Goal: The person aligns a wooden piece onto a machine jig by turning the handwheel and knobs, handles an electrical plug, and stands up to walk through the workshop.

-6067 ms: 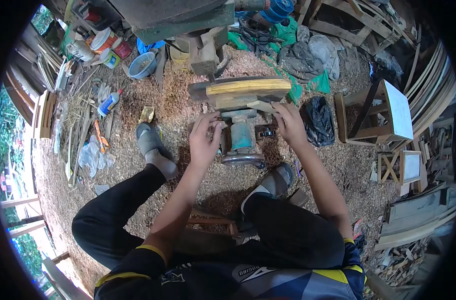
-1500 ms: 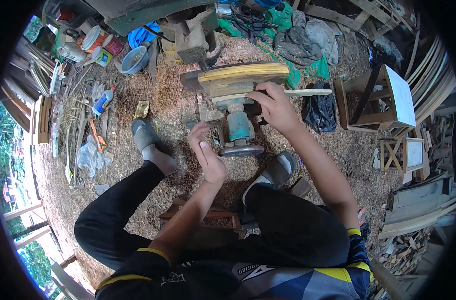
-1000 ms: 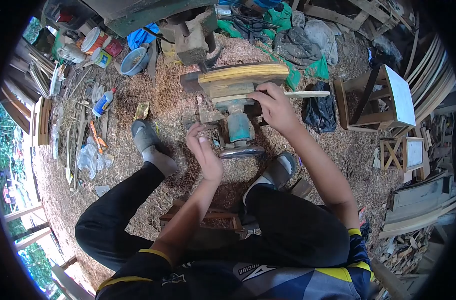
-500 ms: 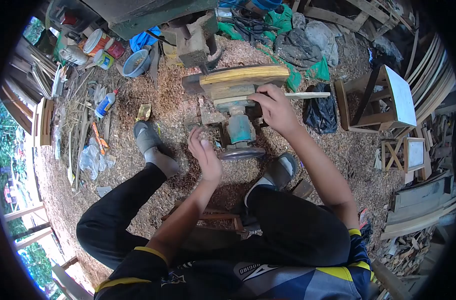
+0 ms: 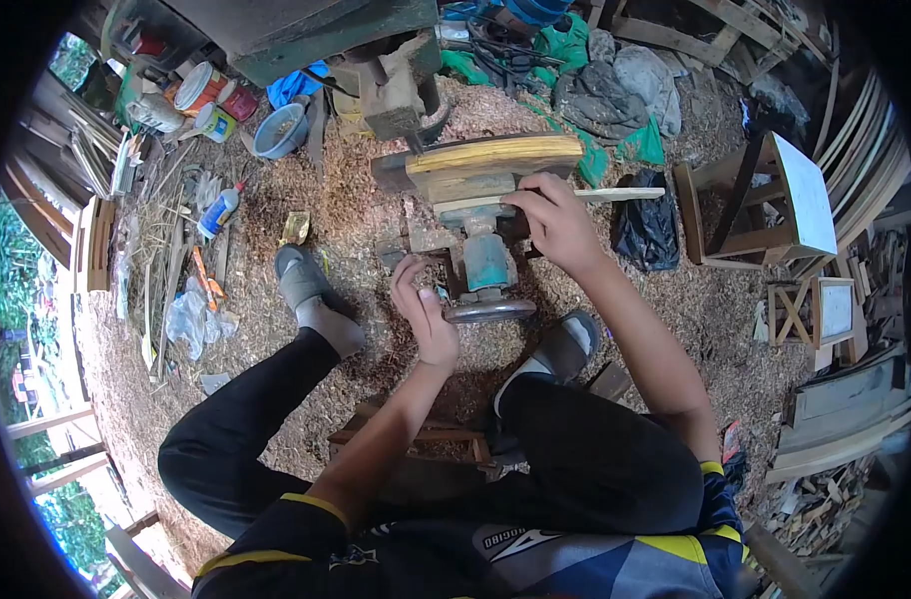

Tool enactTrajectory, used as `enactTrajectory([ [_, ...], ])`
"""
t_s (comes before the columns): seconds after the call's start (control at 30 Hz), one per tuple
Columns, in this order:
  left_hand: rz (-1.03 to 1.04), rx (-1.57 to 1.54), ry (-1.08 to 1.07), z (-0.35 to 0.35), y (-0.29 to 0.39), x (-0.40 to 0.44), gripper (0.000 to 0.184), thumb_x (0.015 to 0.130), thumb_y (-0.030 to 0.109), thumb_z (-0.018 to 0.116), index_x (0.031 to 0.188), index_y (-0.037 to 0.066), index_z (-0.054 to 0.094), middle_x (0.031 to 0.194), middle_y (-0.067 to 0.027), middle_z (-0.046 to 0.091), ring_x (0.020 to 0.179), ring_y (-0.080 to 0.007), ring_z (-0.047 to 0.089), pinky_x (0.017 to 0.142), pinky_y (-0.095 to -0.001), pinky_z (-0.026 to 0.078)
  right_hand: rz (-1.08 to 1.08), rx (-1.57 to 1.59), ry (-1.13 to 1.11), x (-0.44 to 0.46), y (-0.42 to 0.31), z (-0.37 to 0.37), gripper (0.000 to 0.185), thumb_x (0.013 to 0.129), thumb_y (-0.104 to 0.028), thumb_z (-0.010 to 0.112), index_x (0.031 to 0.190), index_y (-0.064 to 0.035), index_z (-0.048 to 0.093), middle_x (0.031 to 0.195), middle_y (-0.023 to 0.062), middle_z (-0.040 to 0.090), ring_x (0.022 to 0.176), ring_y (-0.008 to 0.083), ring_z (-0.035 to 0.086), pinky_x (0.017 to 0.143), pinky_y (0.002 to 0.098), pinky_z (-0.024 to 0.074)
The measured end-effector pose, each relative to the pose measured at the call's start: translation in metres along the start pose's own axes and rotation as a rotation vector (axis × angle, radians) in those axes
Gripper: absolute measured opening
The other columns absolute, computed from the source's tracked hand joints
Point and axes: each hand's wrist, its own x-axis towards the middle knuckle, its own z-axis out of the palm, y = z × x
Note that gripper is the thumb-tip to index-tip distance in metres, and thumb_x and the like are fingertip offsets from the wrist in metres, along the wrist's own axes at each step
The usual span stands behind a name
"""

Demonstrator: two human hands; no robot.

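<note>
My right hand [image 5: 555, 222] pinches a thin pale wooden strip [image 5: 623, 195] between thumb and fingers. The strip lies along the near side of a curved wooden block [image 5: 495, 155] and sticks out to the right over a black bag. Below the block stands a teal machine part [image 5: 486, 262] with a round metal handwheel [image 5: 489, 311] at its near end. Left of the handwheel my left hand [image 5: 426, 314] is raised, its fingers slightly curled and apart from the thumb, holding nothing.
A dusty metal machine head [image 5: 394, 90] hangs above the block. At the right stands a wooden frame with a white panel [image 5: 803, 195]; a black plastic bag [image 5: 645, 235] lies nearer. Upper left are a blue basin [image 5: 280, 131] and a bottle [image 5: 219, 211]. Shavings cover the ground.
Since the oldest frame, a long strip has come into my right hand, replacing a short pale piece near it. My left hand has moved back from the machine. Lately the hands barely move; the view shifts slightly.
</note>
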Motion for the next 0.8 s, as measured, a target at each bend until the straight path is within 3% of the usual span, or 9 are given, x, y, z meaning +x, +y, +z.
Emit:
enactTrajectory([
  [0.13, 0.164, -0.200, 0.142, -0.003, 0.051, 0.024, 0.060, 0.116, 0.046, 0.030, 0.141, -0.003, 0.052, 0.155, -0.0265, 0.048, 0.153, -0.0393, 0.039, 0.129, -0.0508, 0.024, 0.023, 0.025, -0.028, 0.000, 0.000, -0.001, 0.040, 0.079, 0.008, 0.071, 0.115, -0.0075, 0.073, 0.115, 0.0146, 0.065, 0.106, 0.0387, 0.065, 0.091, 0.0480, 0.0523],
  [0.23, 0.383, 0.016, -0.102, -0.010, 0.102, 0.054, 0.059, 0.117, 0.044, 0.031, 0.144, -0.005, 0.051, 0.157, -0.0260, 0.046, 0.151, -0.0379, 0.041, 0.128, -0.0522, 0.026, 0.016, -0.003, -0.030, 0.000, 0.000, -0.001, 0.040, 0.079, 0.007, 0.072, 0.115, -0.0077, 0.072, 0.116, 0.0145, 0.065, 0.106, 0.0385, 0.065, 0.091, 0.0482, 0.0522],
  [0.33, 0.375, 0.102, -0.091, -0.003, 0.094, 0.050, 0.052, 0.114, 0.035, 0.039, 0.142, -0.005, 0.055, 0.159, -0.0284, 0.044, 0.151, -0.0423, 0.039, 0.126, -0.0549, 0.027, 0.021, -0.014, -0.010, 0.001, -0.005, -0.003, 0.036, 0.082, 0.007, 0.073, 0.115, -0.0077, 0.072, 0.115, 0.0145, 0.066, 0.106, 0.0387, 0.065, 0.090, 0.0481, 0.0523],
  [0.37, 0.291, -0.125, 0.030, 0.007, 0.080, 0.045, 0.049, 0.113, 0.030, 0.041, 0.145, -0.005, 0.053, 0.159, -0.0279, 0.045, 0.150, -0.0433, 0.039, 0.126, -0.0558, 0.025, 0.022, -0.002, 0.043, 0.003, -0.011, -0.006, 0.034, 0.084, 0.006, 0.073, 0.115, -0.0075, 0.072, 0.114, 0.0145, 0.066, 0.105, 0.0391, 0.065, 0.091, 0.0484, 0.0520],
  [0.43, 0.201, -0.052, 0.042, 0.002, 0.054, 0.033, 0.048, 0.113, 0.029, 0.040, 0.146, -0.005, 0.052, 0.159, -0.0278, 0.046, 0.150, -0.0435, 0.040, 0.127, -0.0555, 0.025, 0.033, 0.011, 0.102, -0.002, -0.028, -0.009, 0.032, 0.086, 0.006, 0.073, 0.115, -0.0074, 0.072, 0.112, 0.0145, 0.067, 0.105, 0.0396, 0.065, 0.091, 0.0486, 0.0518],
  [0.5, 0.157, 0.072, 0.027, -0.009, 0.039, 0.033, 0.045, 0.114, 0.027, 0.040, 0.143, -0.004, 0.054, 0.157, -0.0277, 0.048, 0.148, -0.0430, 0.041, 0.127, -0.0544, 0.025, 0.126, 0.040, 0.213, -0.021, -0.049, -0.018, 0.019, 0.098, -0.008, 0.070, 0.117, -0.0056, 0.071, 0.112, 0.0153, 0.068, 0.107, 0.0411, 0.065, 0.095, 0.0486, 0.0514],
  [0.6, 0.238, 0.082, -0.145, -0.027, 0.061, 0.054, 0.049, 0.116, 0.034, 0.035, 0.139, -0.004, 0.056, 0.152, -0.0248, 0.052, 0.145, -0.0396, 0.046, 0.126, -0.0503, 0.029, 0.119, 0.302, 0.121, -0.080, -0.063, -0.006, 0.031, 0.111, -0.030, 0.056, 0.122, -0.0026, 0.067, 0.113, 0.0178, 0.068, 0.110, 0.0428, 0.065, 0.099, 0.0484, 0.0507],
  [0.63, 0.239, -0.107, -0.177, -0.026, 0.072, 0.062, 0.048, 0.116, 0.036, 0.036, 0.131, -0.002, 0.060, 0.148, -0.0249, 0.054, 0.144, -0.0407, 0.047, 0.126, -0.0508, 0.028, 0.094, 0.326, 0.022, -0.094, -0.069, -0.003, 0.036, 0.114, -0.034, 0.052, 0.123, -0.0017, 0.066, 0.113, 0.0188, 0.068, 0.110, 0.0432, 0.065, 0.100, 0.0480, 0.0509],
  [0.8, 0.397, 0.127, -0.324, -0.002, 0.100, 0.061, 0.052, 0.115, 0.040, 0.039, 0.138, -0.002, 0.058, 0.150, -0.0249, 0.053, 0.145, -0.0413, 0.045, 0.125, -0.0543, 0.028, 0.286, 0.639, -0.017, -0.119, -0.078, 0.025, 0.029, 0.112, -0.030, 0.055, 0.111, -0.0020, 0.064, 0.103, 0.0181, 0.066, 0.101, 0.0417, 0.065, 0.092, 0.0470, 0.0522],
])
